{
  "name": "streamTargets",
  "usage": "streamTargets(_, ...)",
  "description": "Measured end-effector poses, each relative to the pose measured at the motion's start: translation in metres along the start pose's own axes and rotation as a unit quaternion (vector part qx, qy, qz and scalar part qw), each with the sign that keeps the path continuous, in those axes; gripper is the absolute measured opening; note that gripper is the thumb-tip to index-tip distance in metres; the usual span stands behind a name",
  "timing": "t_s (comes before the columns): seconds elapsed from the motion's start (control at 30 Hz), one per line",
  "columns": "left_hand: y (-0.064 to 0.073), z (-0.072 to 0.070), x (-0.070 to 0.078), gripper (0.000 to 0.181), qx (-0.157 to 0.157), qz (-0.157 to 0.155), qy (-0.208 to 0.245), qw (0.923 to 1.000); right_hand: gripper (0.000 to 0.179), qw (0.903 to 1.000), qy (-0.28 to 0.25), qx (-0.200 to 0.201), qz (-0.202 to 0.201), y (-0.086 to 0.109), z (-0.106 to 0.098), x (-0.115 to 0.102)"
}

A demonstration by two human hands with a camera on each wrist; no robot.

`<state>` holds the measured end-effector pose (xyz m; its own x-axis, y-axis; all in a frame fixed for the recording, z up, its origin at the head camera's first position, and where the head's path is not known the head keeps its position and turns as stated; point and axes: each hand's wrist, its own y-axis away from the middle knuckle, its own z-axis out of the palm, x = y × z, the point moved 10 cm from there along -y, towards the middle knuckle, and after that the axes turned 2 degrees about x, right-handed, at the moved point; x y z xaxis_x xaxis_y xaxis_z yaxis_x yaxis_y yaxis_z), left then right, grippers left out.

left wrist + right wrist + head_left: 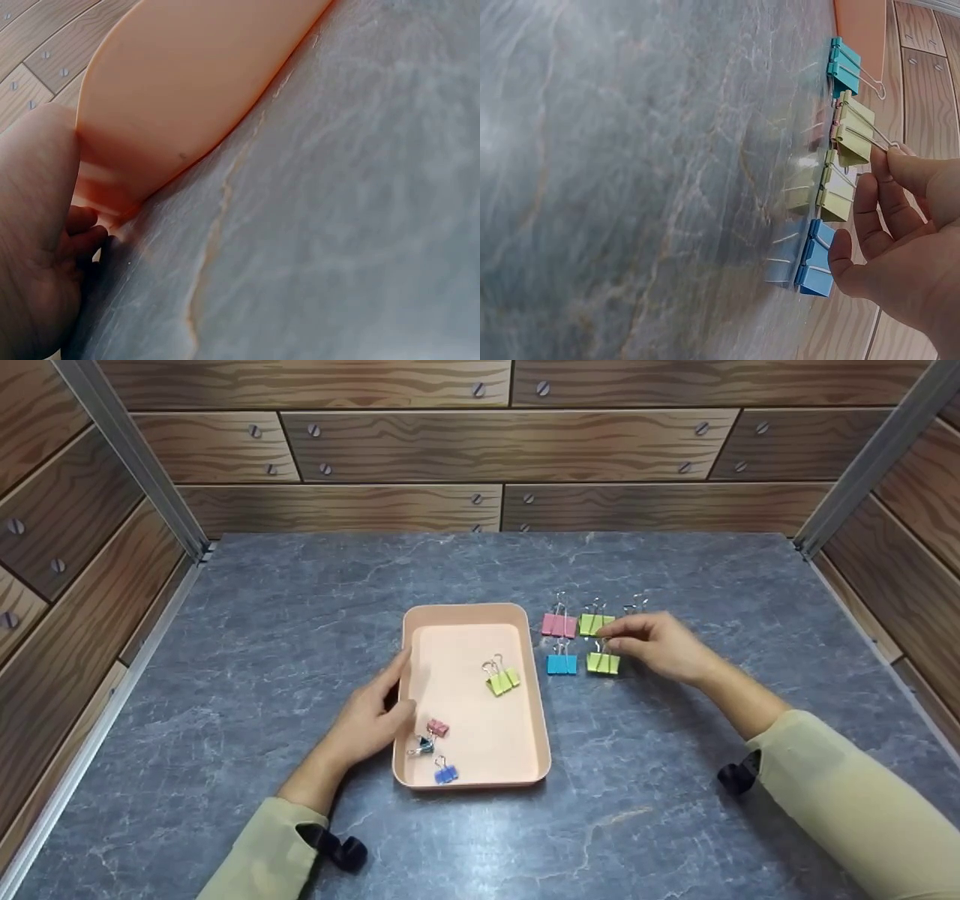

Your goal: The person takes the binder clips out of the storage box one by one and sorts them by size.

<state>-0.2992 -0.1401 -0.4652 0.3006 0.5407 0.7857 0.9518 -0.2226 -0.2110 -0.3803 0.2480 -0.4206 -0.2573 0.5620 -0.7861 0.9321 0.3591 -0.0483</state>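
Observation:
My left hand [373, 720] holds the left wall of a peach tray [480, 780], its thumb at the rim. In the left wrist view its other fingers curl low beside the tray's outer wall. With thumb and index finger, my right hand [664, 649] pinches the wire handles of a lime green binder clip [603, 663], which stands upright on the tabletop. Left of it is a bright blue binder clip [562, 664]. Behind stand a pink binder clip [559, 625] and another lime green clip [596, 625]. A blue clip [817, 259] shows below the fingers in the right wrist view.
Inside the tray, a lime green clip [502, 681] lies right of centre. Small pink [437, 727], dark teal [425, 745] and blue clips [446, 773] lie near its front left corner. Wood-patterned walls [510, 446] border the dark marbled table [315, 577].

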Motion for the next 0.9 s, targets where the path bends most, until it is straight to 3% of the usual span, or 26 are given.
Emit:
streamTargets(0.57,-0.0015,0.0001,0.0025,0.079,0.003,0.02,-0.001,0.9998,0.026,0.9998,0.014,-0.006,0.016,-0.0019,0.0025,0.0083)
streamTargets(0.9,-0.0013,0.0005,-0.0002,0.079,0.002,0.007,0.009,0.9999,0.026,0.9999,0.003,-0.012,0.012,-0.0007,0.0041,0.0058)
